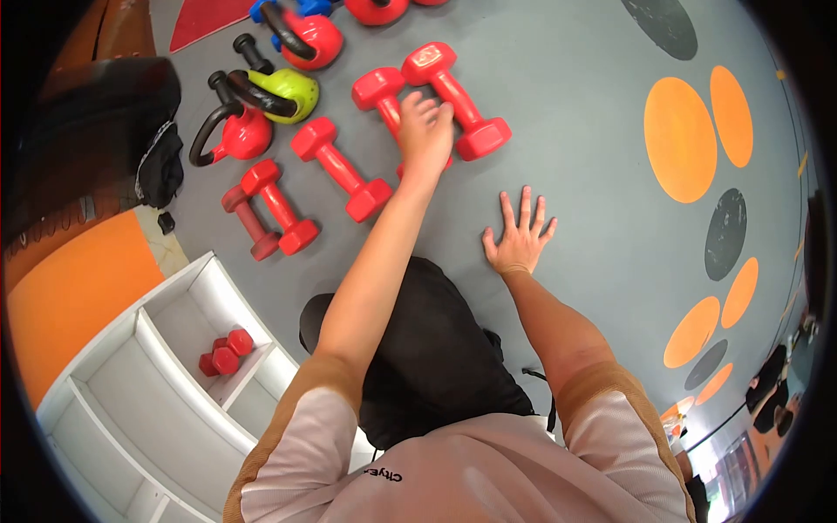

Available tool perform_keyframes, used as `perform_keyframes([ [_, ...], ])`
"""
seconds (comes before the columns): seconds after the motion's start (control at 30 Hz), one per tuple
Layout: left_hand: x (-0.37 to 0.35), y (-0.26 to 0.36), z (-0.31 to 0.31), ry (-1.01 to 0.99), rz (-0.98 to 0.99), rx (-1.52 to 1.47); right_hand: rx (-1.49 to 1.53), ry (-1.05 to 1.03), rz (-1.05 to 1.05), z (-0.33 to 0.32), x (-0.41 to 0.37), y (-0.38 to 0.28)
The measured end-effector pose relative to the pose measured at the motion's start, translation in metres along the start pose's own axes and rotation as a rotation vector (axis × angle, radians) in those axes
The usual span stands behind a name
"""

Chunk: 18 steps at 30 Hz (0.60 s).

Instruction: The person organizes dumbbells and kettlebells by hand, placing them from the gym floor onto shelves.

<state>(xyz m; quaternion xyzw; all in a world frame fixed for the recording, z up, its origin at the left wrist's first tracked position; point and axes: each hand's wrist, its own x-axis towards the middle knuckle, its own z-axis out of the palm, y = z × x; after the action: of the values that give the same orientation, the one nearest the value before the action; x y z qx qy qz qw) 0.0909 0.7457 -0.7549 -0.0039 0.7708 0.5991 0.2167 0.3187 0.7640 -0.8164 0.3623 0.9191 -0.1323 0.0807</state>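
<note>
My left hand is curled over the handle of a red dumbbell that lies on the grey floor; the hand hides its near end. Touching the right side of that hand lies a larger red dumbbell. My right hand rests flat on the floor with fingers spread, holding nothing, below and to the right of the dumbbells. My knee in black shorts is between my arms.
More red dumbbells lie to the left. Red and green kettlebells stand beyond them. A white shelf unit at lower left holds small red dumbbells. Orange and black circles mark the floor at right.
</note>
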Motion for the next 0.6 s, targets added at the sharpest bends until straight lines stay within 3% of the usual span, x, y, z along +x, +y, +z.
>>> perform_keyframes([
  [0.03,-0.015,-0.006,-0.024,0.039,0.178,-0.172,0.002,-0.001,-0.015,0.001,0.001,-0.001],
  [0.1,-0.047,-0.013,-0.097,0.129,0.333,-0.109,-0.007,0.038,-0.014,0.002,0.000,0.000],
  [0.27,-0.119,-0.120,-0.332,0.637,0.161,0.420,-0.117,0.122,-0.081,0.009,-0.002,-0.004],
  [0.33,-0.163,-0.164,-0.389,0.719,0.062,0.924,-0.145,0.130,-0.138,0.012,-0.008,-0.007],
  [0.4,-0.203,-0.214,-0.408,0.684,-0.053,0.929,-0.176,0.175,-0.168,0.015,-0.008,-0.010],
  [0.47,-0.219,-0.253,-0.395,0.633,-0.056,1.255,-0.203,0.209,-0.144,0.016,-0.009,-0.012],
  [0.6,-0.227,-0.251,-0.405,0.536,-0.147,1.064,-0.255,0.296,-0.225,0.028,-0.012,0.004],
])
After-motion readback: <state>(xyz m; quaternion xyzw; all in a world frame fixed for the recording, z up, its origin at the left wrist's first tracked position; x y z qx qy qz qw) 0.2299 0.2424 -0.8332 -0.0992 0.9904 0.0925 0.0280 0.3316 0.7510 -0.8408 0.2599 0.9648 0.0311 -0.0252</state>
